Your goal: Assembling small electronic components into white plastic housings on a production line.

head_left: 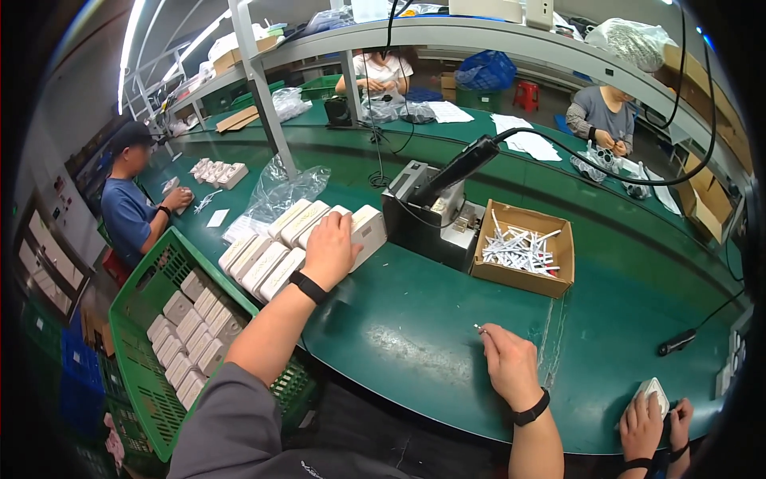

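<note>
My left hand [329,249] reaches over a group of white box-shaped plastic housings [257,262] standing close together on the green bench. Its fingers curl over the housing at the right end [369,233]; part of the grip is hidden behind the hand. Over the bench at centre right, my right hand [511,366] is closed in a pinch. A small thin piece with a pale tip [479,327] pokes out from its fingertips, too small to name.
A green crate [137,315] of housings stands at left. Behind the bench are a black-handled tool [456,172] on a metal block and a cardboard box [521,279] of white strips. A co-worker's hands [642,423] hold a white housing at lower right. Other people sit farther back.
</note>
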